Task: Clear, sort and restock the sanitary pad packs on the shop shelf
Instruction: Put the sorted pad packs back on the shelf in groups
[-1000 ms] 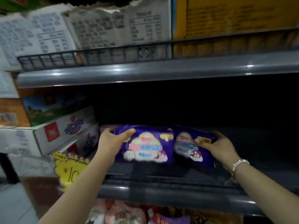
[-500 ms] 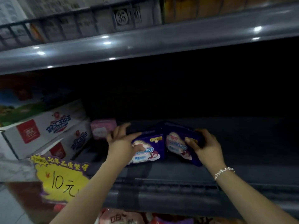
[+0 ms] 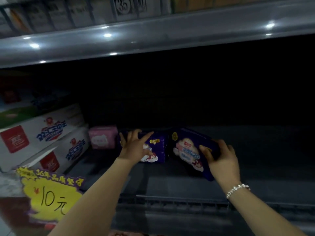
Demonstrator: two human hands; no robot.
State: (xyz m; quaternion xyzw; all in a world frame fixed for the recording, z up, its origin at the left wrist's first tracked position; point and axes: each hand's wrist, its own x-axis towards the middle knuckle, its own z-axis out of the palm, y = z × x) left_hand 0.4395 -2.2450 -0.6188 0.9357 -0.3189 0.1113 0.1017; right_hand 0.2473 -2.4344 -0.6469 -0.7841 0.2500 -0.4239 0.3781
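Two purple pad packs: left one [image 3: 156,147] upright on shelf [image 3: 170,183], right one [image 3: 189,153] tilted

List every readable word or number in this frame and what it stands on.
"10元": yellow price sign.
"35": tag on the upper shelf.
"420": right purple pack, mirrored.
Sign's top line, white cartons, left purple pack, pink pack: print too blurred to read.

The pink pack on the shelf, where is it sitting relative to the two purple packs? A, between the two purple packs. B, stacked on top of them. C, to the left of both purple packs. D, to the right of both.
C: the pink pack sits left of the purple pack under the left hand, with the other purple pack, held by the right hand, further right.
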